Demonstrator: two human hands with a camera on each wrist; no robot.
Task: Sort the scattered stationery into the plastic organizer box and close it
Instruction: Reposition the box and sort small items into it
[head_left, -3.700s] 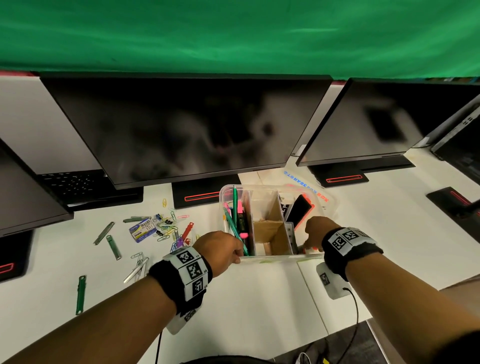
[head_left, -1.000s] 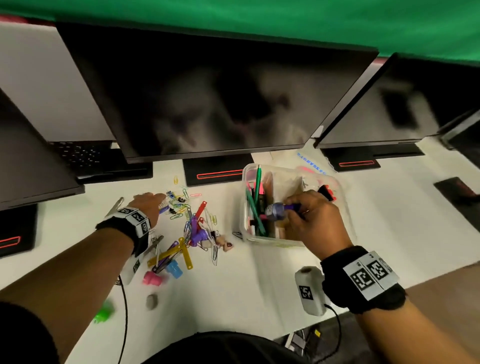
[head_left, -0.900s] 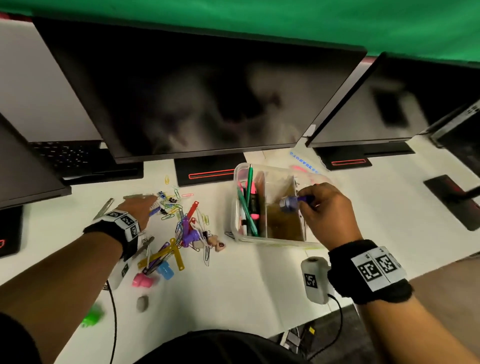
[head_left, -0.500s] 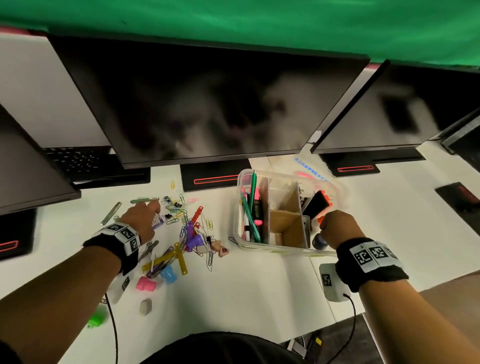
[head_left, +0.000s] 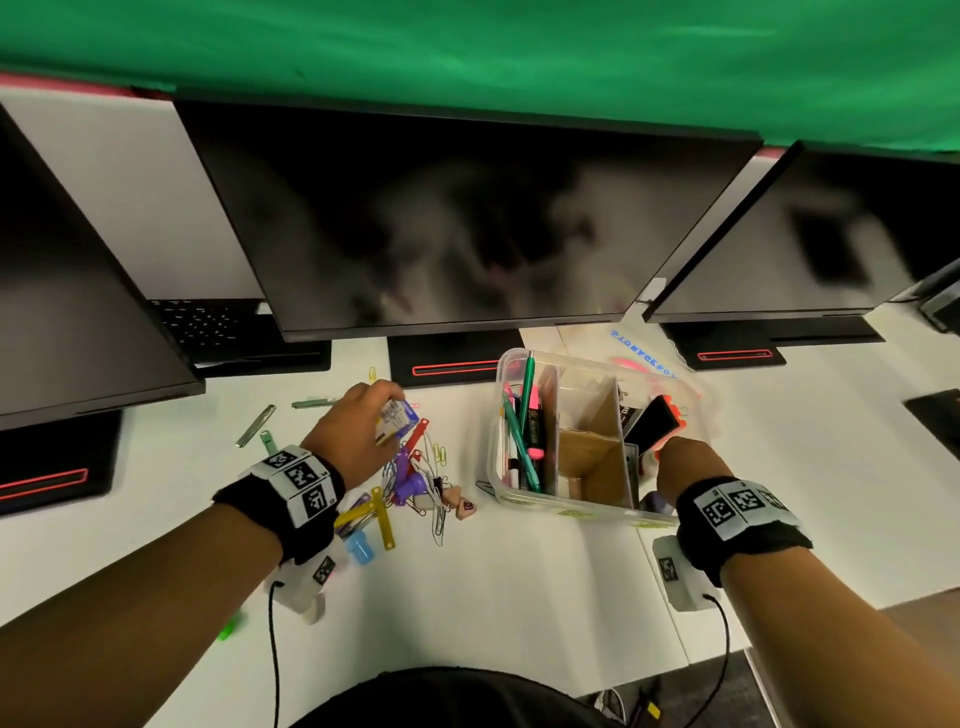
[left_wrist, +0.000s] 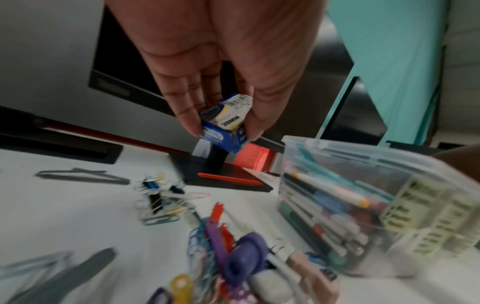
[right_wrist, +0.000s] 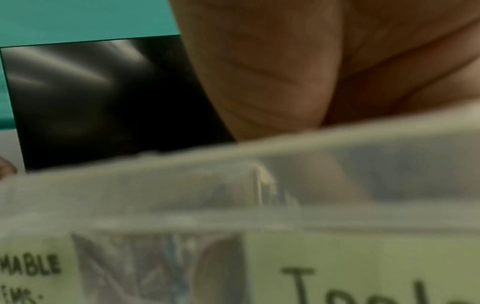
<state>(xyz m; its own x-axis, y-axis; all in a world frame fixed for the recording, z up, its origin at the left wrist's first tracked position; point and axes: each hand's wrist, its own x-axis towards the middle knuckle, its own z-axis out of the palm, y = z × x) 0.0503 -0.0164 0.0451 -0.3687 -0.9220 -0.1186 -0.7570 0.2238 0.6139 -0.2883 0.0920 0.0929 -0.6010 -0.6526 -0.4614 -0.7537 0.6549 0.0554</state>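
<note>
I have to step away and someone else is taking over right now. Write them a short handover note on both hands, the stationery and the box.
Left hand: pinches a small blue box marked 28MM, lifted above the clip pile.
Right hand: reaches into the right compartment of the organizer box; fingers hidden, so grip is unclear.
Done: pens stand in the left compartment; the middle compartment looks empty.
Left: the blue box in hand, loose paper clips, plastic fasteners and other small pieces on the desk, then closing the open box.
</note>
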